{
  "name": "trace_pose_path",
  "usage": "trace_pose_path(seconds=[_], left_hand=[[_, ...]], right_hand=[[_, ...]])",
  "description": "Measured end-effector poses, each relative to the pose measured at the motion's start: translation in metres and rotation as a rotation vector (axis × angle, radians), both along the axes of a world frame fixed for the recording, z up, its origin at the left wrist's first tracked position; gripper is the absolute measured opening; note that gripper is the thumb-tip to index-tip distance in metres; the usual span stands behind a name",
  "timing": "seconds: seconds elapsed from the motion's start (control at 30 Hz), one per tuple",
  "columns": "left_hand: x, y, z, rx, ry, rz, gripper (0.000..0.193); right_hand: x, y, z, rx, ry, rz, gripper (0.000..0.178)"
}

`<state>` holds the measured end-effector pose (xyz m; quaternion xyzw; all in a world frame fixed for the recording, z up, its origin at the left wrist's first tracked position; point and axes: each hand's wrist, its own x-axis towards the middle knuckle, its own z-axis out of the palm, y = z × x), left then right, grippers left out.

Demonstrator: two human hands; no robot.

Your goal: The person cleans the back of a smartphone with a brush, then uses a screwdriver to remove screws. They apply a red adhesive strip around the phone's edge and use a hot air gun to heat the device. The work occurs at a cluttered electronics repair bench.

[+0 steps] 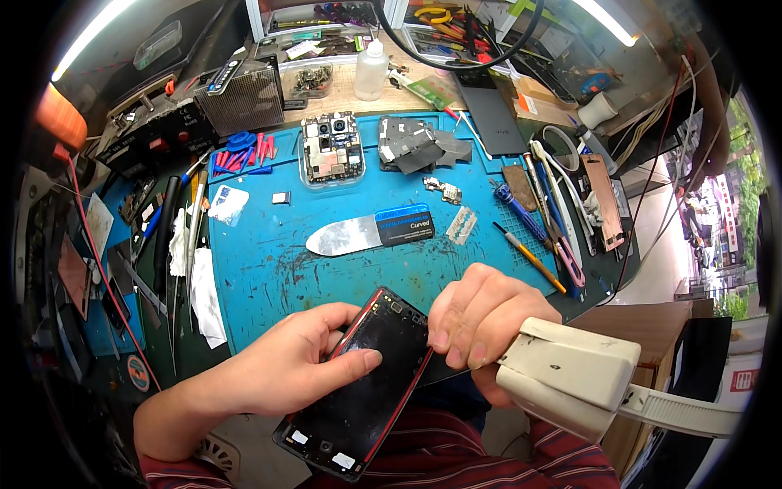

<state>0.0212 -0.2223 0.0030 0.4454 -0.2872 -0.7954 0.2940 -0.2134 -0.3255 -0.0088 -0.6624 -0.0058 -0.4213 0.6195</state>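
Observation:
My left hand point(314, 350) grips a black phone body point(358, 407) with red edging, its thumb lying across the flat dark face. The phone is tilted, its lower end near my lap. At its upper right edge, my right hand point(481, 322) is closed, fingers pressed together; whatever is pinched there is hidden. A cream plastic housing point(570, 371) with a ribbed tail covers the right wrist. Beyond the hands, a metal pry blade point(346, 235) with a blue and black handle lies on the blue mat point(269, 277). A razor blade point(462, 225) and a small circuit board point(442, 191) lie near it.
Opened phone parts sit in a clear tray point(332, 155) at the mat's back, beside dark sheets point(419, 145). Screwdrivers and tweezers point(554, 236) line the right; more tools point(175, 236) the left. A squeeze bottle point(371, 72) and parts drawers point(318, 20) stand behind.

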Motion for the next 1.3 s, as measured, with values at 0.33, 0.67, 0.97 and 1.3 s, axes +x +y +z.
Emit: trace_pose_path(seconds=[0.33,0.67,0.97,1.3], left_hand=[[0.0,0.0,0.0,0.01,-0.017,-0.006,0.049],[0.0,0.0,0.0,0.01,-0.006,0.0,0.048],[0.0,0.0,0.001,0.011,-0.013,-0.005,0.048],[-0.002,0.0,0.002,0.001,-0.03,-0.003,0.048]], right_hand=[[-0.002,-0.001,0.0,-0.011,0.016,0.005,0.026],[-0.004,-0.002,0.001,-0.024,0.024,0.013,0.026],[-0.007,0.002,0.004,0.074,0.063,0.001,0.028],[-0.004,0.012,0.014,0.2,0.118,-0.106,0.017]])
